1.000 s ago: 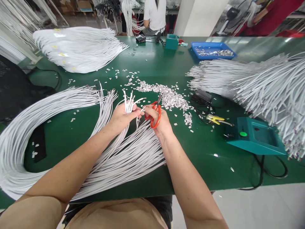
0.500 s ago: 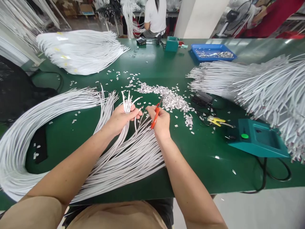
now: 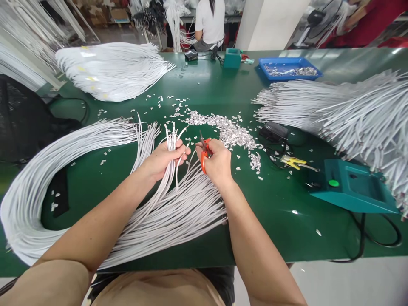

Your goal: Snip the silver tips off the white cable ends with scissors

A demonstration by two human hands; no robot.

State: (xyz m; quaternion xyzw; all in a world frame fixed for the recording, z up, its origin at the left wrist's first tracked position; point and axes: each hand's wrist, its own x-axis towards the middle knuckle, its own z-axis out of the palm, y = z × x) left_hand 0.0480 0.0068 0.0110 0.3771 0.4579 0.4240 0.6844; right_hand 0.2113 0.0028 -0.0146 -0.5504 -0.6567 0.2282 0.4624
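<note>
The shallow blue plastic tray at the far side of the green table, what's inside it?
Inside the tray are small silvery-white pieces, scattered at the left and heaped more thickly toward the right. The heap hides whatever lies beneath it.

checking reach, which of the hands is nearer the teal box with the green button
Right. The right hand, gripping red-handled scissors, is left of the teal box and apart from it; the left hand, holding white cables, is farther left.
</note>
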